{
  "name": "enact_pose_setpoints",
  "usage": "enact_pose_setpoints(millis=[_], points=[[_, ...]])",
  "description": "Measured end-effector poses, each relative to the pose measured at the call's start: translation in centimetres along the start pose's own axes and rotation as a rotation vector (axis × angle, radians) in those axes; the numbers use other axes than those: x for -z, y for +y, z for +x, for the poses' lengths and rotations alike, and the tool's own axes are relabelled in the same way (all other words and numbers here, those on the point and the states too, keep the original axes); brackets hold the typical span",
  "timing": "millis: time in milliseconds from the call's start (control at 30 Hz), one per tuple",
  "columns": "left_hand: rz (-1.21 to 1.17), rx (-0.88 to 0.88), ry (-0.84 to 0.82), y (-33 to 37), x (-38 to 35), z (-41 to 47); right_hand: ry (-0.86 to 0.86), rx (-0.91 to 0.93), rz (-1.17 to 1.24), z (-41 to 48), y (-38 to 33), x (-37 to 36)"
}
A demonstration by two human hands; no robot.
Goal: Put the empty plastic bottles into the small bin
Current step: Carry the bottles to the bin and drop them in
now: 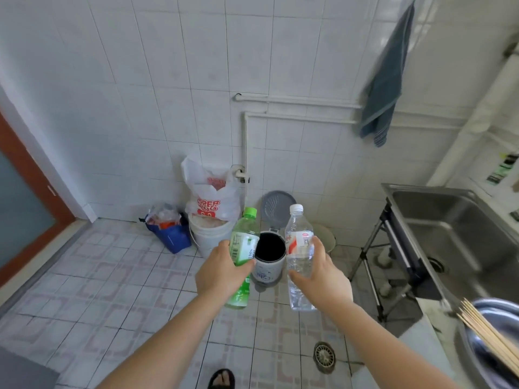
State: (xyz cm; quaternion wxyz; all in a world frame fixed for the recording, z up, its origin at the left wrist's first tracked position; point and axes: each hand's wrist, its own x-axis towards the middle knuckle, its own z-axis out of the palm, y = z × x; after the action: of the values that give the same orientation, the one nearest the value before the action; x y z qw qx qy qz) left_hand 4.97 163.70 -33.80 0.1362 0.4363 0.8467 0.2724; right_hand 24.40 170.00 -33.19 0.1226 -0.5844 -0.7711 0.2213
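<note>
Above the tiled floor [118, 279], my left hand [222, 272] has its grip wrapped around a green-capped bottle [243, 248], held upright. My right hand [323, 276] grips a clear white-capped bottle [299, 248], also upright. Between the two bottles, lower down on the floor, stands the small bin [268, 266] with its grey lid [278, 204] flipped up and its dark mouth open. A white bucket [209, 237] sits just left of it, a steel sink [455, 226] to the right.
</note>
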Motion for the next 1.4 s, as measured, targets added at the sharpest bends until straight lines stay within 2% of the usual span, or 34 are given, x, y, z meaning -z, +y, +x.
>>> enact_pose_setpoints(millis=[233, 400, 800, 933, 1100, 1400], points=[[-0.014, -0.062, -0.047, 0.9, -0.6, 16.4, 0.028, -0.054, 0.001, 14.3, -4.2, -1.4], [0.071, -0.119, -0.110, 0.8, -1.5, 26.5, 0.028, -0.102, 0.008, 22.2, -6.5, -3.4], [0.056, -0.088, -0.252, 1.8, -9.8, 41.0, -0.078, -0.216, 0.043, 36.9, -4.2, -8.0], [0.090, -0.022, -0.291, 3.0, -14.0, 44.9, -0.135, -0.231, 0.036, 41.8, -1.3, -8.7], [0.151, 0.101, -0.392, 3.6, -19.5, 48.2, -0.296, -0.252, 0.014, 46.5, 1.9, -10.8], [0.130, 0.318, -0.583, -0.4, -30.0, 53.1, -0.516, -0.394, 0.097, 52.8, 6.7, -19.1]])
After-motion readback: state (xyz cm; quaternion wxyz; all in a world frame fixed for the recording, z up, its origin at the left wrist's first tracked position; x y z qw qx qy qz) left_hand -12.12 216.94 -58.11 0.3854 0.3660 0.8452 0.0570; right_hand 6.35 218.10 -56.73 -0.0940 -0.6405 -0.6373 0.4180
